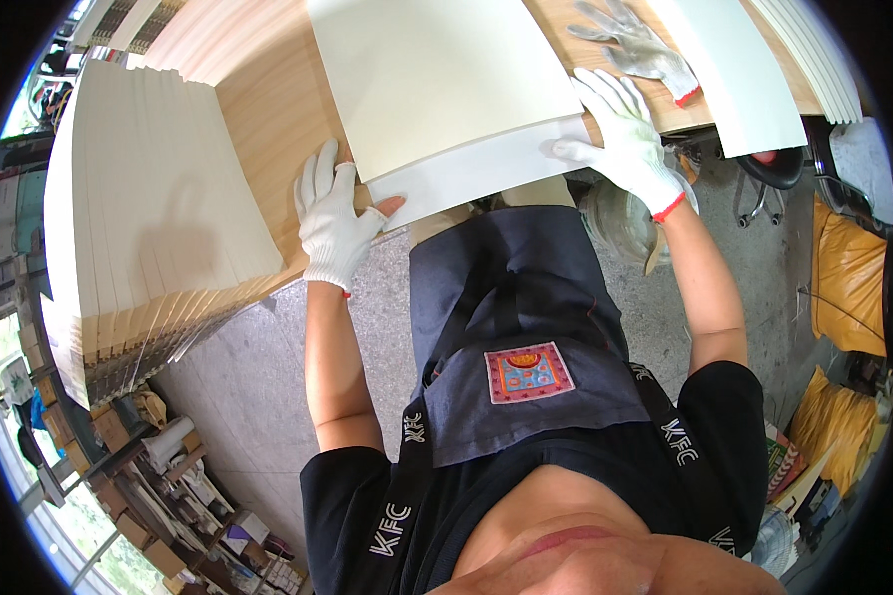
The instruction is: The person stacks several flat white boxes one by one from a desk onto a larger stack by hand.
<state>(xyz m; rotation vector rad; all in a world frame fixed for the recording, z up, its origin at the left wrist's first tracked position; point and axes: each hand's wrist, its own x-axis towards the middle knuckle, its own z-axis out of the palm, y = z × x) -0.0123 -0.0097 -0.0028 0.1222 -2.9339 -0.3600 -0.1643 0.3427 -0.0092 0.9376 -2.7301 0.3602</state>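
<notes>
Large cream rectangular sheet [437, 79], paper or card, lies flat on the pale wood-grain counter [268, 109]; one layer or several, can't tell. Smooth white paper-like sheet [476, 164] sticks out from under its near edge.

White-knit-gloved left hand [332, 218]: spread, not clenched, fingers just beside the cream sheet's near-left corner, bare thumb tip at the white sheet's edge. White-knit-gloved right hand [625, 149], red cuff: also spread, just beside the cream sheet's near-right corner, thumb at the white sheet. Neither is closed around anything; pressure can't be told.

Handling, my guess: both sheets fairly light, semi-stiff, likely to sag if lifted by one end. Smooth faces probably slide on each other; corners could crease, edges scuff. Best hold: both near corners or opposite side edges, flat fingers, no hard pinching.

Hard to make out: cream sheet's far end is cut off; most of the white sheet is hidden under it. Left of the cream sheet, tall fanned stack of off-white leaves [154, 188], too merged to count. Right of it, loose grey-white knit glove [635, 45], red cuff, looks empty. Farther right, long white panel [739, 79], top cut off.
</notes>
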